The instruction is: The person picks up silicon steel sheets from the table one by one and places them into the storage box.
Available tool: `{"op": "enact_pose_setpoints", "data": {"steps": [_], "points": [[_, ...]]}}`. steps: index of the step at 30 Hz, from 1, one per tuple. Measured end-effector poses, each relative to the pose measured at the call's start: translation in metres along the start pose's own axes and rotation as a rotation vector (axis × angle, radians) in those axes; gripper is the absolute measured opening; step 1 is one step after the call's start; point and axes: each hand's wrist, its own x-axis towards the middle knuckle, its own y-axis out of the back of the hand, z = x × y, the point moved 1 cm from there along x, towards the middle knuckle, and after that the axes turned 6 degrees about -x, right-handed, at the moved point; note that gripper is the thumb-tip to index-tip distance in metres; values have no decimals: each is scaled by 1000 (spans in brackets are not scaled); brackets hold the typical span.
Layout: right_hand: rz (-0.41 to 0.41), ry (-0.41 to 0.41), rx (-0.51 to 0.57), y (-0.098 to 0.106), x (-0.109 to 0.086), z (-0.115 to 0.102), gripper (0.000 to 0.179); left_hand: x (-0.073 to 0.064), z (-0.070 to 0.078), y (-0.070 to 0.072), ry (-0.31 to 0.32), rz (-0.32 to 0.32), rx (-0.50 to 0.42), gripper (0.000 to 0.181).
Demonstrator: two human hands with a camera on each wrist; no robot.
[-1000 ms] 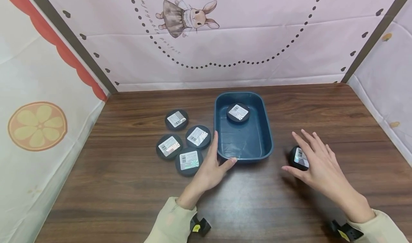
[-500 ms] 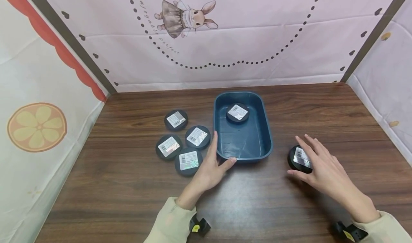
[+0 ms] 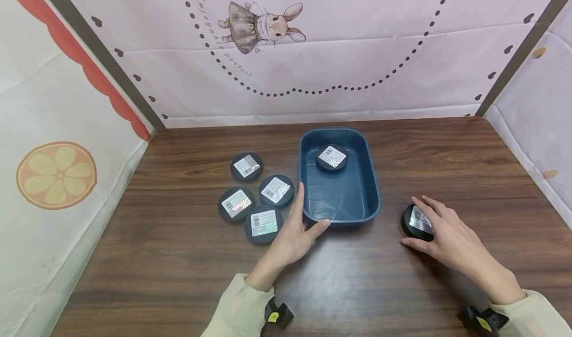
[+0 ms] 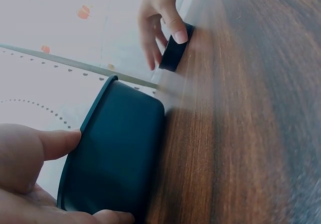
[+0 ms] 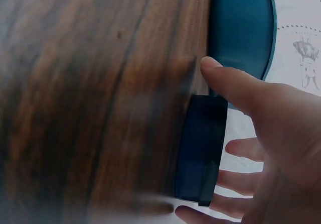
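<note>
My left hand [image 3: 292,237] rests at the near left corner of a dark blue plastic tray [image 3: 371,198]. Its thumb touches the near rim and its straight fingers lie along the left wall. One flat round black container [image 3: 331,157] with a barcode label sits in the far end of the tray. To the right, another flat round black container [image 3: 416,223] lies label up on the table, partly hidden by my right hand [image 3: 456,245]. Thumb and fingers spread around its sides; in the right wrist view a gap shows between the thumb [image 5: 233,83] and its edge.
Several more round black containers [image 3: 263,225] lie close together left of the tray on the wooden table [image 3: 170,257]. A printed cloth [image 3: 357,54] hangs along the back, and cloth walls stand at both sides.
My right hand has come lower over the container at the right, its fingers and thumb closer around it. My left hand and the tray stay put.
</note>
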Motion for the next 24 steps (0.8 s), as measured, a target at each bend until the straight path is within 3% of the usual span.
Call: {"op": "enact_pose_setpoints", "data": {"steps": [7,16,24], "points": [[-7,-7,21,-3,4,0,87,0,1,1,5,0,15,101],[-75,-48,21,-3,3,-2,83,1,-2,0,-10,-2,18,98],[-41,-51,39,-3,3,-4,81,0,-1,1,9,-4,17,99]]}}
